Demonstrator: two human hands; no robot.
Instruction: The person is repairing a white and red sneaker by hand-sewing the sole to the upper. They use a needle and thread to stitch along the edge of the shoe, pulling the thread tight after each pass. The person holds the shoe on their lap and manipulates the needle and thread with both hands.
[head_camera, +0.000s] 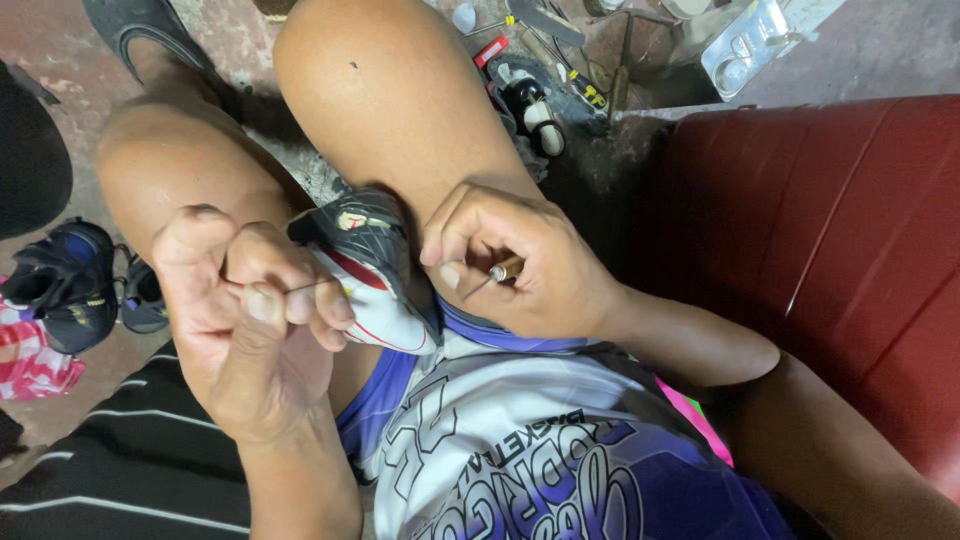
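Stained concrete floor (270, 30) is spreading out beyond my knees while I am sitting on the dark red padded seat (830, 250). I am gripping the small black, white and red sports shoe (368, 268) between my thighs. Left of the shoe, my left hand (250, 320) is closing into a fist around a thin taut thread (312, 286). Right of the shoe, my right hand (520, 268) is pinching a wooden-handled stitching awl (490, 277). I judge I am tightening a stitch; piercing the sole edge accurately likely comes next.
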